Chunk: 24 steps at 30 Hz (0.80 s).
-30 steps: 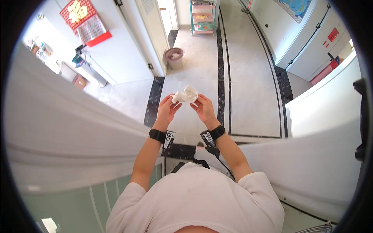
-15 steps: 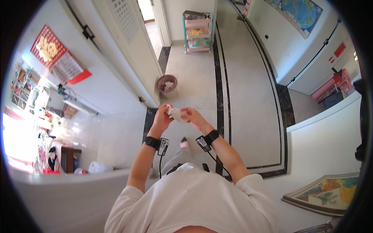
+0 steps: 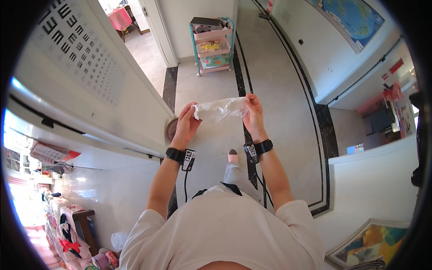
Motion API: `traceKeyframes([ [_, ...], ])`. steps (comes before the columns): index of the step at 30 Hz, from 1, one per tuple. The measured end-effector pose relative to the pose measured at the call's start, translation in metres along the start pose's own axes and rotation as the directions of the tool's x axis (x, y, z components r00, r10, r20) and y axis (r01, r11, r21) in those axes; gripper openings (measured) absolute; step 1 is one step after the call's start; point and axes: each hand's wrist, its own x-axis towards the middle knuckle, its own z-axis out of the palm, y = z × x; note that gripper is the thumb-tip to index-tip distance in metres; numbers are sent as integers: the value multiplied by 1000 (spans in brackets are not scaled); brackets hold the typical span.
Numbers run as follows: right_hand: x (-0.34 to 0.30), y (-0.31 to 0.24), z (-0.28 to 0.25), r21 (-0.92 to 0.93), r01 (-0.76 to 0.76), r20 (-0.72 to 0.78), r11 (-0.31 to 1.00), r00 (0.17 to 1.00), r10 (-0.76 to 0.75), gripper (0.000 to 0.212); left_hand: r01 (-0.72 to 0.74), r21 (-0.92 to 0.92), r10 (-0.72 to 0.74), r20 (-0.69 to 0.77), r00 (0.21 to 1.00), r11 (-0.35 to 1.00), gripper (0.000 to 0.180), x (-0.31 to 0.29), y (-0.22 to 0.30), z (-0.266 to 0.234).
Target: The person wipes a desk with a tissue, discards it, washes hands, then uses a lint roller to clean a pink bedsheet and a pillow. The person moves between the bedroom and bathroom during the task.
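A crumpled white tissue (image 3: 220,109) is stretched out between my two hands, above the floor of the passage. My left hand (image 3: 186,123) pinches its left end, with thumb and fingers closed on the edge. At the other end, my right hand (image 3: 253,114) grips it between thumb and fingers. The sheet looks thin and wrinkled, with ragged folds along its lower edge. Partly hidden behind my left hand stands a round waste bin (image 3: 171,129) by the door.
A three-tier trolley (image 3: 212,47) with things on its shelves stands ahead against the wall. At the left is a white door (image 3: 90,81) carrying an eye chart. The right side has a white wall (image 3: 373,180) and a framed picture (image 3: 371,243). My foot (image 3: 232,156) is below.
The tissue was bunched up between my hands and is now spread wide. My hands have moved apart and farther forward. The view has shifted toward the trolley.
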Motion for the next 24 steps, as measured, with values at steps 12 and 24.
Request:
traceKeyframes([
  [12, 317, 75, -62, -79, -341, -277, 937, 910, 308, 14, 51, 6, -35, -667, 744, 999, 15, 273, 5, -42],
  [24, 459, 304, 25, -140, -781, 89, 608, 602, 794, 12, 163, -387, -287, -288, 913, 907, 55, 461, 79, -156],
])
